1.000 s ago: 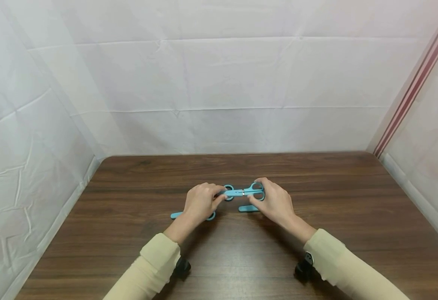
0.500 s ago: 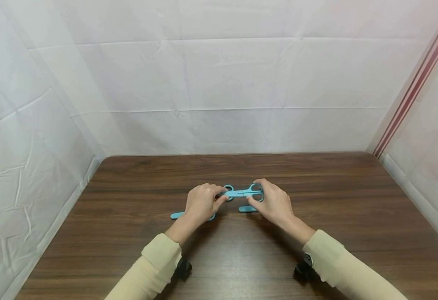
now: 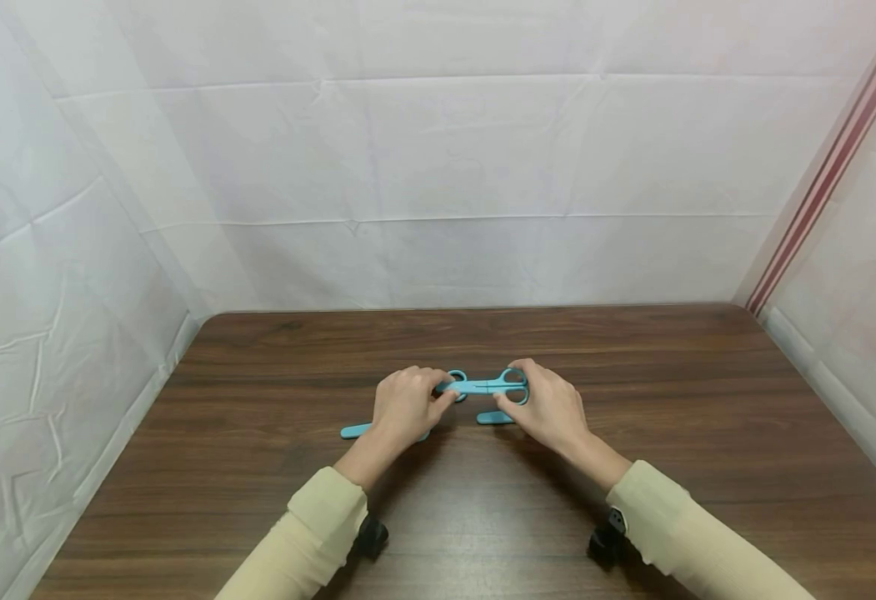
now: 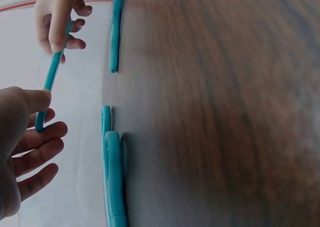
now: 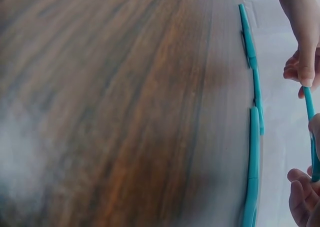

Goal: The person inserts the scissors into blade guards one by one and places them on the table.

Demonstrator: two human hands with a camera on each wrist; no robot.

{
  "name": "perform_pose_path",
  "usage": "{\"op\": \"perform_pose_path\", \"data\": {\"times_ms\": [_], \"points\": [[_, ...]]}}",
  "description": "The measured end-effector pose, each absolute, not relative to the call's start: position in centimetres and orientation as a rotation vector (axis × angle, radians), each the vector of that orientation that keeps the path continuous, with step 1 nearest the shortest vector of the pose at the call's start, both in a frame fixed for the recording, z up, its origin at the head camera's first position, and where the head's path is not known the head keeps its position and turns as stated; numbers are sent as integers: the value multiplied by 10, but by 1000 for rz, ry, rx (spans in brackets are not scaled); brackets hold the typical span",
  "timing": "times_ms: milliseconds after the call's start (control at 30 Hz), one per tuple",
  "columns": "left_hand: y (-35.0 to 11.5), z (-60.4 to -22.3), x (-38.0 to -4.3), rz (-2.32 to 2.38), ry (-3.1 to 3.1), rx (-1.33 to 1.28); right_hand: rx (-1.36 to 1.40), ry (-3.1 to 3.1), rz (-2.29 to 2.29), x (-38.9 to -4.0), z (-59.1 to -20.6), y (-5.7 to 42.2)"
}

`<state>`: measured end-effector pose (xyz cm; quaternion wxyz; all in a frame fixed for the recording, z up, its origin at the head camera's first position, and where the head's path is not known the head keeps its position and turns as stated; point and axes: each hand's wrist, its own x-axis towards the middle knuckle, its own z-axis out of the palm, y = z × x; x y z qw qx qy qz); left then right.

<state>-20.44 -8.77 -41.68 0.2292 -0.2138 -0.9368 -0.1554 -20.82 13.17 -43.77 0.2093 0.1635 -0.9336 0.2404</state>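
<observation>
A light-blue pair of scissors (image 3: 488,387), its blades inside a matching blue cover (image 3: 469,387), is held level above the table. My left hand (image 3: 406,408) pinches the cover's tip end between thumb and fingers. With thumb and fingers my right hand (image 3: 553,406) grips the finger loops. In the left wrist view the scissors (image 4: 53,77) appear edge-on between both hands, clear of the tabletop. The right wrist view shows the scissors (image 5: 309,101) at its right edge, partly hidden by fingers.
More blue scissors lie on the dark wooden table (image 3: 453,517): one pair (image 3: 355,431) partly under my left forearm, one loop (image 3: 460,374) behind the held pair. A blue rounded end (image 3: 493,417) shows beside my right hand. White sheeting (image 3: 438,167) hangs behind.
A second ago a small metallic gap showed between cover and handles. That gap has closed, with the cover meeting the handles. My left hand has shifted slightly right.
</observation>
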Motion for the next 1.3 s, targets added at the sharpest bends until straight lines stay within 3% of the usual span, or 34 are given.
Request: {"op": "perform_pose_path", "data": {"times_ms": [1300], "points": [[-85, -414, -211, -456, -2660, -644, 566, -2677, 547, -212, -430, 149]]}}
